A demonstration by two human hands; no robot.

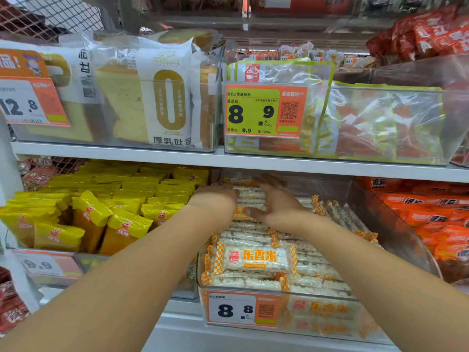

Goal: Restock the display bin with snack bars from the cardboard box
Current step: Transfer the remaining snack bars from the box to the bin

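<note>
A clear plastic display bin point(396, 240) on the lower shelf holds several white rice snack bars point(256, 259) with orange checkered ends. Both my arms reach into its back part. My left hand point(215, 198) grips the left end of a small stack of snack bars point(250, 196). My right hand point(278, 205) lies over the same stack from the right, fingers across the top and thumb at the near side. The stack sits just above the bars lying in the bin. The cardboard box is out of view.
A bin of yellow snack packets point(106, 209) stands to the left and orange packets point(431, 212) to the right. The upper shelf edge point(228, 158) runs just above my hands, carrying bread bags point(142, 97) and clear packs. A price tag point(242, 309) fronts the bin.
</note>
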